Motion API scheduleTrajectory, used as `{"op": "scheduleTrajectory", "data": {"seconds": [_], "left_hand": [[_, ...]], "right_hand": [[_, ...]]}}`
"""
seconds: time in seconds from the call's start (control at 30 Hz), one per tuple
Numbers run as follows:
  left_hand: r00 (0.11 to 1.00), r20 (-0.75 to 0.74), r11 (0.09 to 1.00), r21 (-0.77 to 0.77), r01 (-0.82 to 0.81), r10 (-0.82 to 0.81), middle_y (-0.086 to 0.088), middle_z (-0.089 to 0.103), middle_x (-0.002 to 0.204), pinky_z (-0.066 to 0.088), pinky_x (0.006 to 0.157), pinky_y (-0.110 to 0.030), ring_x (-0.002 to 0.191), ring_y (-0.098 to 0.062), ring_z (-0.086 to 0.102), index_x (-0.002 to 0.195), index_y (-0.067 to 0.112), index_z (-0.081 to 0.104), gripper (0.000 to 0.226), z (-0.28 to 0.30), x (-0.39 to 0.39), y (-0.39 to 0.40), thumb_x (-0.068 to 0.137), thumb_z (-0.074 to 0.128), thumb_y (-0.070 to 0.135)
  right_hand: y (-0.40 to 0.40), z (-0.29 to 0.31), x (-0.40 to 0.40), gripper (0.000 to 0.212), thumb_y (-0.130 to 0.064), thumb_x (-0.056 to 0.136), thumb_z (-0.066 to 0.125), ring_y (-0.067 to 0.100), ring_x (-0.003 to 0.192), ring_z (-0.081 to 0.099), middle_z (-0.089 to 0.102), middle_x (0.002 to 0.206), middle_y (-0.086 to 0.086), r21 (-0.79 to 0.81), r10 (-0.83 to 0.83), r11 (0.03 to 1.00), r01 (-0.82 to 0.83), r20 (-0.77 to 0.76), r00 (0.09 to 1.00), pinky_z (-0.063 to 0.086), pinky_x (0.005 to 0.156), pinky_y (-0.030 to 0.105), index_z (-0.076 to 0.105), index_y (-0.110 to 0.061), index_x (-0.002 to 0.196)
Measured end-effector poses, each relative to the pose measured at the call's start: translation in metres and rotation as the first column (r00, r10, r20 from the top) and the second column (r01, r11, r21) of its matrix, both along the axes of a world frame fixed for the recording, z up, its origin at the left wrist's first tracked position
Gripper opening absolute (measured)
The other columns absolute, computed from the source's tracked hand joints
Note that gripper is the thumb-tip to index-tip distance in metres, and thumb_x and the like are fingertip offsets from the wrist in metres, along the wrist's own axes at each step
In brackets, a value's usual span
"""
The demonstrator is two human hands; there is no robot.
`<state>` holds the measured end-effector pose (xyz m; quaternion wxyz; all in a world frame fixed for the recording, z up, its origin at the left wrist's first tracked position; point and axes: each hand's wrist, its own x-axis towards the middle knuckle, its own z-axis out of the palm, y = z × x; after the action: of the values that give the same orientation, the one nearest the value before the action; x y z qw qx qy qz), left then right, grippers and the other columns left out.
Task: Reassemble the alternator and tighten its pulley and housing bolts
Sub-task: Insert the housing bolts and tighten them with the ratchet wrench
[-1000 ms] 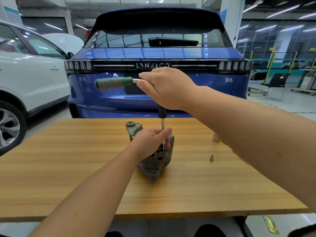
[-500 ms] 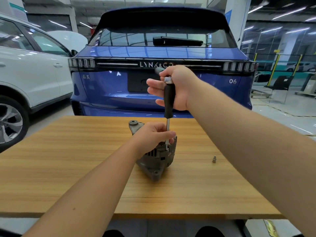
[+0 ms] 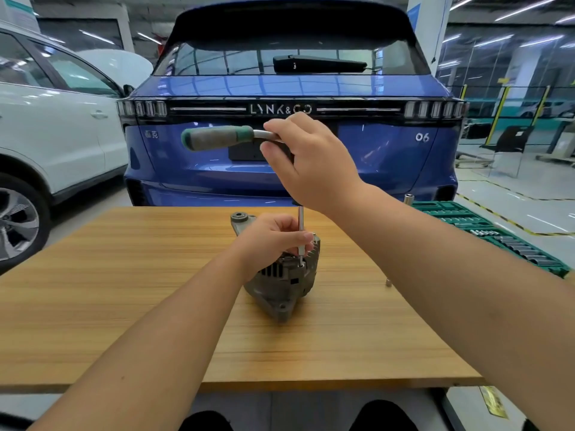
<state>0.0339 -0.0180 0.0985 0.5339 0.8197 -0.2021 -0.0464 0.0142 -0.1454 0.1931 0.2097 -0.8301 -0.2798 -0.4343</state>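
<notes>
Our left hand (image 3: 273, 236) grips the alternator (image 3: 284, 283) at the desk's (image 3: 93, 306) centre, while our right hand (image 3: 314, 163) holds the ratchet (image 3: 217, 137), handle pointing to nine o'clock.

Alternator (image 3: 281, 284) stands on the table (image 3: 93, 290), near its middle. Left hand (image 3: 270, 237) rests on top of it; right hand (image 3: 314, 163) is above, gripping the ratchet (image 3: 217, 137), handle pointing left. Small socket (image 3: 388, 282) lies right of alternator. Socket tray (image 3: 497, 237) further right. Car (image 3: 292, 119) behind table
</notes>
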Motion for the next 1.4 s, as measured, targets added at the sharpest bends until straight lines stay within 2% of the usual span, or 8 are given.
{"op": "scheduleTrajectory", "data": {"seconds": [0.2, 0.4, 0.5, 0.63, 0.83, 0.93, 1.0, 1.4], "left_hand": [[1.0, 0.018, 1.0, 0.011, 0.005, -0.005, 0.008, 0.079, 0.09, 0.052, 0.083, -0.026, 0.086, -0.008, 0.074, 0.098, 0.022, 0.075, 0.011, -0.002, 0.001, -0.001, 0.096, 0.071, 0.032], [1.0, 0.013, 0.999, 0.022, 0.024, -0.024, 0.007, 0.079, 0.091, 0.05, 0.086, -0.029, 0.088, -0.006, 0.074, 0.096, 0.021, 0.076, 0.007, -0.001, 0.002, 0.002, 0.095, 0.073, 0.028], [1.0, 0.009, 0.999, 0.037, 0.024, -0.024, 0.007, 0.079, 0.092, 0.047, 0.085, -0.029, 0.089, -0.006, 0.074, 0.096, 0.023, 0.076, 0.006, -0.001, 0.003, 0.002, 0.093, 0.075, 0.028], [1.0, -0.001, 0.999, 0.022, 0.031, -0.031, 0.006, 0.079, 0.091, 0.047, 0.085, -0.029, 0.088, -0.006, 0.074, 0.096, 0.023, 0.076, 0.003, 0.0, 0.003, 0.002, 0.094, 0.074, 0.024], [0.999, -0.008, 0.999, 0.032, 0.041, -0.04, 0.005, 0.08, 0.091, 0.05, 0.085, -0.028, 0.088, -0.006, 0.075, 0.098, 0.021, 0.075, 0.005, 0.002, 0.002, 0.002, 0.096, 0.071, 0.019], [0.999, 0.001, 0.998, 0.046, 0.041, -0.041, 0.006, 0.08, 0.089, 0.049, 0.086, -0.029, 0.087, -0.005, 0.075, 0.097, 0.021, 0.075, 0.005, 0.002, 0.001, 0.001, 0.096, 0.07, 0.02], [0.999, 0.008, 0.998, 0.049, 0.044, -0.045, 0.005, 0.08, 0.089, 0.051, 0.09, -0.031, 0.088, -0.006, 0.075, 0.097, 0.019, 0.076, 0.006, 0.002, 0.001, 0.001, 0.096, 0.07, 0.019], [1.0, -0.008, 0.999, 0.021, 0.028, -0.028, 0.003, 0.08, 0.088, 0.053, 0.093, -0.031, 0.089, -0.011, 0.076, 0.098, 0.017, 0.076, 0.005, 0.002, -0.001, -0.001, 0.096, 0.072, 0.018]], "right_hand": [[-0.009, 0.007, -0.003, 0.035, -0.032, 0.108, 0.042, 0.025, 0.102, 0.056, 0.063, 0.109, 0.003, 0.009, -0.001, 1.0, 0.002, -0.081, 0.997, 0.043, 0.083, 0.035, 0.065, -0.015, 0.128], [-0.001, 0.054, -0.008, 0.041, -0.04, 0.103, 0.044, 0.021, 0.06, 0.047, 0.051, 0.064, -0.001, -0.267, -0.32, 0.933, 0.242, -0.309, 0.895, 0.033, 0.053, 0.031, 0.053, -0.018, 0.069], [-0.003, 0.073, -0.01, 0.023, -0.024, 0.1, 0.052, 0.019, 0.064, 0.07, 0.07, 0.064, 0.002, 0.059, -0.04, 0.991, 0.12, -0.724, 0.688, 0.055, 0.059, 0.026, 0.062, -0.011, 0.084], [-0.009, 0.054, -0.012, 0.016, -0.021, 0.099, 0.051, 0.022, 0.075, 0.076, 0.075, 0.078, 0.002, 0.753, 0.684, 0.639, 0.159, -0.65, 0.331, 0.052, 0.083, 0.046, 0.06, -0.01, 0.104], [-0.006, 0.015, -0.002, 0.007, -0.016, 0.098, 0.06, 0.019, 0.084, 0.062, 0.064, 0.09, 0.005, 0.995, 0.841, 0.084, 0.052, -0.098, 0.532, 0.046, 0.087, 0.041, 0.057, -0.016, 0.091], [-0.007, -0.004, -0.004, 0.012, -0.007, 0.099, 0.058, 0.03, 0.096, 0.064, 0.068, 0.099, 0.014, 0.734, 0.399, 0.637, -0.234, -0.054, 0.915, 0.051, 0.085, 0.041, 0.059, -0.016, 0.09], [-0.01, -0.01, 0.0, 0.014, -0.004, 0.098, 0.056, 0.029, 0.094, 0.062, 0.07, 0.097, 0.011, 0.336, 0.106, 0.931, -0.14, 0.118, 0.987, 0.048, 0.082, 0.038, 0.069, -0.006, 0.099], [-0.02, -0.008, -0.002, 0.049, -0.031, 0.103, 0.032, 0.019, 0.117, 0.049, 0.052, 0.115, -0.008, 0.201, 0.213, 0.961, -0.188, -0.113, 0.97, 0.038, 0.102, 0.036, 0.057, -0.01, 0.139]]}}
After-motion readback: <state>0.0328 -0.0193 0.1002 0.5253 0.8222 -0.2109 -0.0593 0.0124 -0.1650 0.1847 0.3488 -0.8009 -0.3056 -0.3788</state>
